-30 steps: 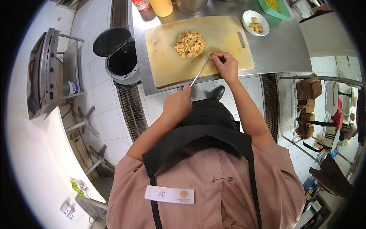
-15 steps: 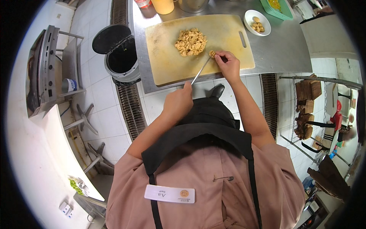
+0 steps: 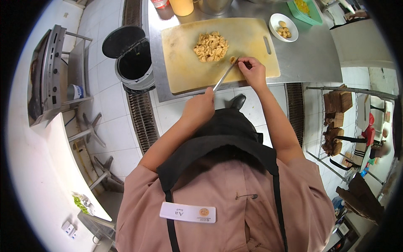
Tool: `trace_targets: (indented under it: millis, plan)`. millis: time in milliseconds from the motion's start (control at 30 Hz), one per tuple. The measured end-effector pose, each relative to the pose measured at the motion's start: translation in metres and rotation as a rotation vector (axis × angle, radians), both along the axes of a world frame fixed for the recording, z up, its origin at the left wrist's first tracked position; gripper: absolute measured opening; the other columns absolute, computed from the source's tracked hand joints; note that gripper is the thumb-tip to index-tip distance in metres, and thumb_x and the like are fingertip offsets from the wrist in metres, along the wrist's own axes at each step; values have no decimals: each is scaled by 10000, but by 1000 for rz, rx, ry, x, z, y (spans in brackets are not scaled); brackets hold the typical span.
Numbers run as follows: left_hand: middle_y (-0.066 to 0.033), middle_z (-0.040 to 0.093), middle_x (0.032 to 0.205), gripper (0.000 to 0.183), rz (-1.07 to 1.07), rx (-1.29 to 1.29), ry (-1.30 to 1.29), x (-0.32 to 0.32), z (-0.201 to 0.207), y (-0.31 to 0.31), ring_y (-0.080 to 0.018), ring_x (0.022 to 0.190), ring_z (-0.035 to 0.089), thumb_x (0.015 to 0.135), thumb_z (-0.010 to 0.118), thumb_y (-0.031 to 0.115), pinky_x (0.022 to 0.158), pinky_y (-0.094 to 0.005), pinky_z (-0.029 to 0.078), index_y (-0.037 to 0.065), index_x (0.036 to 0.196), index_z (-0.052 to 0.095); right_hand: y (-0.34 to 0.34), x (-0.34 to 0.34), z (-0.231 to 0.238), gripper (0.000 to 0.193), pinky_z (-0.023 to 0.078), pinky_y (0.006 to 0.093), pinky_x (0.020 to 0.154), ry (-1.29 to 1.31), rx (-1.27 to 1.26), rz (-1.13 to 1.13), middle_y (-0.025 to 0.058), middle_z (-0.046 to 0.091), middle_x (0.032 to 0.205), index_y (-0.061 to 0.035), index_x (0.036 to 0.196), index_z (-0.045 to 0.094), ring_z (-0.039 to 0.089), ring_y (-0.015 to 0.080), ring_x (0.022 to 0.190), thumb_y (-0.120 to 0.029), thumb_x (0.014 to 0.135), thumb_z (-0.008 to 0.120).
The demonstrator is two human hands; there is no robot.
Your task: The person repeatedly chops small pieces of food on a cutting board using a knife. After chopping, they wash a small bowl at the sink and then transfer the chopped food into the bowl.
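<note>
A pale yellow cutting board [image 3: 184, 71] lies on a steel counter [image 3: 310, 59]. A heap of light brown cut pieces [image 3: 210, 46] sits near the board's middle. My left hand [image 3: 198, 108] grips the handle of a knife [image 3: 224, 75], whose blade points up toward a small brown piece [image 3: 232, 60]. My right hand [image 3: 251, 70] pinches that piece against the board, just right of the heap. The knife tip meets the piece beside my fingertips.
A white bowl [image 3: 283, 27] with a few brown pieces stands right of the board, a green tray [image 3: 305, 10] behind it. An open black-lidded bin [image 3: 133, 63] stands left of the counter. Bottles and a pot line the counter's back. A wire rack [image 3: 340, 122] is at right.
Both hands stay at the small piece by the heap, with the knife against it. Only slight shifts of the hands and the view show.
</note>
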State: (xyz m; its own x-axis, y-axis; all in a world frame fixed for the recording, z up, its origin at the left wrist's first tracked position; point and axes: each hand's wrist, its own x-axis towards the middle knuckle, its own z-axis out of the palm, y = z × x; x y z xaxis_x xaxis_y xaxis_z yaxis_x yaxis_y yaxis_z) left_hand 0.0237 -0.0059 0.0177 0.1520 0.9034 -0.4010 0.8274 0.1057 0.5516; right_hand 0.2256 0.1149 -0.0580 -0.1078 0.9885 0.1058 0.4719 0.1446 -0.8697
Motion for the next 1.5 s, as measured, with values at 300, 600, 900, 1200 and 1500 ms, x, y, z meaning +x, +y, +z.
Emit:
trace_targets:
  millis: [300, 600, 900, 1200, 1500]
  plan:
    - [-264, 629, 751, 218, 39, -3, 51, -23, -6, -4, -466, 713, 604, 960, 418, 233, 656, -581, 436, 22, 1014, 442, 25, 3, 35, 326, 488, 362, 891, -304, 309, 565, 95, 637, 1086, -63, 1086, 620, 595, 311, 1027, 27, 774, 613]
    - [-256, 625, 720, 171, 37, 51, 96, -19, -15, -11, -459, 701, 612, 920, 449, 182, 647, -574, 446, 27, 993, 446, 12, -5, 19, 194, 516, 353, 771, -243, 126, 322, 119, 643, 1017, -19, 971, 658, 634, 292, 884, -125, 810, 687]
    - [-234, 635, 694, 160, 7, 105, 102, -17, -4, -19, -426, 655, 631, 837, 460, 86, 593, -536, 485, 2, 973, 459, 0, -12, 7, 165, 535, 327, 738, -153, 233, 148, 129, 673, 989, -3, 924, 704, 661, 271, 812, -131, 822, 693]
    - [-227, 631, 675, 162, -4, 127, 120, -16, -7, -21, -424, 636, 627, 841, 454, 86, 570, -532, 481, 2, 979, 463, -3, -17, 7, 142, 535, 317, 735, -114, 203, 122, 129, 683, 950, -3, 904, 706, 664, 267, 811, -104, 804, 699]
    - [-226, 627, 661, 153, 2, 178, 88, -5, -23, -17, -419, 619, 627, 824, 465, 56, 561, -531, 480, -1, 965, 455, -4, -17, 9, 128, 539, 311, 717, -99, 230, 109, 138, 684, 946, 16, 889, 693, 665, 264, 805, -66, 792, 704]
